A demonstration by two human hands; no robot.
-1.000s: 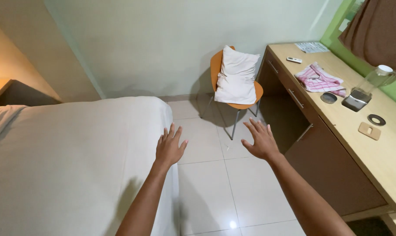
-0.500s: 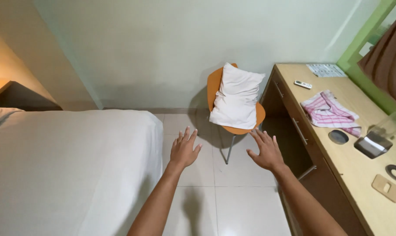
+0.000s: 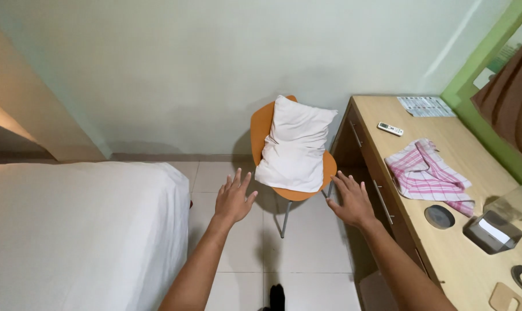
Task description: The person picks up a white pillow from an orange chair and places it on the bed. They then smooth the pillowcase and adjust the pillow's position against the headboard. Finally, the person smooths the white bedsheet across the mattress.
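A: What fills the room, biggest first?

B: A white bed (image 3: 71, 230) on the near left, a long wooden desk (image 3: 445, 190) down the right, and between them at the far wall an orange chair (image 3: 261, 129) with a white pillow (image 3: 295, 150) propped upright on its seat.

A: And on the desk?

B: A pink checked cloth (image 3: 425, 173), a small white remote (image 3: 390, 128) farther back, and a dark round coaster (image 3: 439, 216) nearer.

A: Has the pillow been picked up?

B: No. It rests on the chair, untouched. Reaching it and lifting it is all left, I judge.

A: The hands?

B: Both stretched forward, palms down, fingers spread apart, holding nothing. The left hand (image 3: 233, 198) hovers just left of the chair; the right hand (image 3: 351, 201) hovers by the seat's right edge, near the desk drawers.
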